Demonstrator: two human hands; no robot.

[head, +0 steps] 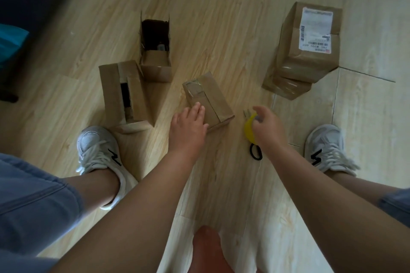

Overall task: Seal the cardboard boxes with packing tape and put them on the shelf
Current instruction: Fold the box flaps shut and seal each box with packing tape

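A small closed cardboard box [210, 97] lies on the wooden floor in the middle, with old tape on its top. My left hand [188, 126] rests on its near end, fingers straight. Just right of it, my right hand [267, 127] grips a yellow tape dispenser [249, 129] close to the floor; a black loop [255, 154] shows beneath the hand. To the left lies a partly open box [115, 95]. Behind that one stands an open box [155, 66] with a dark inside. At the right, a labelled taped box [310, 51] sits on another taped box [286, 87].
My two white sneakers stand on the floor, one at the left [97, 150] and one at the right [326, 146]. Dark furniture [26, 29] fills the upper left corner. Bare floor [221, 17] stretches beyond the boxes.
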